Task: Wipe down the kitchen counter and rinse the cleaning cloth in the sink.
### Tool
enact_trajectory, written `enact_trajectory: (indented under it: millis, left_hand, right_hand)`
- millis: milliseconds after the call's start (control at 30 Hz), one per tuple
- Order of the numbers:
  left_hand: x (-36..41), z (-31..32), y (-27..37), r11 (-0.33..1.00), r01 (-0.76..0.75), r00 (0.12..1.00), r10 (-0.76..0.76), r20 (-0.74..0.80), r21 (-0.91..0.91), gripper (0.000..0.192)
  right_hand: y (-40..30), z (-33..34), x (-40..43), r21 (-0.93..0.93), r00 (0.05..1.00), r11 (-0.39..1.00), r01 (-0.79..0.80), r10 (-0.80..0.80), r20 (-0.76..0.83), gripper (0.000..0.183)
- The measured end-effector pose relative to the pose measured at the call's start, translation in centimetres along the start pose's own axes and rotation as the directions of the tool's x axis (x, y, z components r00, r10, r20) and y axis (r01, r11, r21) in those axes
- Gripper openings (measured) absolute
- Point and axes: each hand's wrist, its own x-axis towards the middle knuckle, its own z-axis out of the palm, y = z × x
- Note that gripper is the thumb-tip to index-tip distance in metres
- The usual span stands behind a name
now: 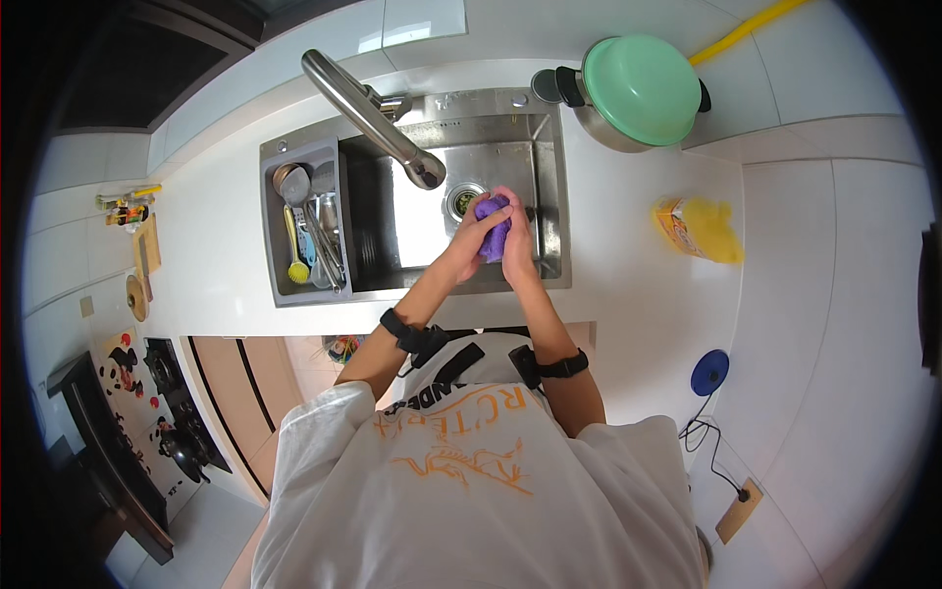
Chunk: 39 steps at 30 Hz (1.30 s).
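Observation:
A bunched purple cloth [494,230] is pressed between my two hands above the right part of the stainless steel sink [383,276]. My left hand [469,239] wraps it from the left, its thumb lying across the front. From the right, my right hand [519,239] cups the cloth with the fingers curled over its top. Just beyond my left fingers is the drain strainer [465,200], with green scraps in it. The steel faucet [383,125] arches over the basin, its spout end left of my hands. No running water is visible.
A grey side caddy [276,243] holds utensils and a yellow brush [297,271]. Right of the sink stands a pot [614,136] topped by a green basin [644,88]. A yellow plastic bag [710,230] and a blue corded disc [710,372] lie farther right. The stove [184,412] is at left.

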Motion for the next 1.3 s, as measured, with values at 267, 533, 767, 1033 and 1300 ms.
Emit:
enact_trajectory:
  millis: [267, 533, 767, 1033, 1300]
  left_hand:
    - [0.2, -2.0, 1.2, 0.972, 0.037, 0.996, -0.054, 0.067, 0.232, 0.038]
    - [-0.4, -5.8, 4.1, 0.950, 0.254, 0.886, -0.304, 0.351, 0.182, 0.039]
    - [-0.9, -3.8, 5.7, 0.769, 0.315, 0.782, -0.542, 0.307, 0.555, 0.037]
    - [1.0, -3.8, 5.1, 0.616, 0.222, 0.786, -0.572, 0.236, 0.756, 0.035]
    - [3.2, -4.2, 2.3, -0.298, -0.293, 0.956, -0.110, 0.272, 0.908, 0.030]
  right_hand:
    - [-2.6, -1.3, 0.4, 0.023, 0.977, 1.000, 0.015, -0.019, 0.211, 0.041]
    - [-8.1, -2.9, -0.2, -0.570, 0.673, 0.414, 0.710, -0.159, 0.723, 0.073]
    - [-7.8, -1.8, 0.9, -0.446, 0.455, 0.307, 0.841, 0.047, 0.889, 0.069]
    - [-6.0, -1.2, 1.9, -0.551, 0.543, 0.226, 0.803, 0.100, 0.833, 0.062]
    - [-3.0, -0.1, 2.5, -0.760, 0.750, 0.276, 0.588, 0.167, 0.640, 0.038]
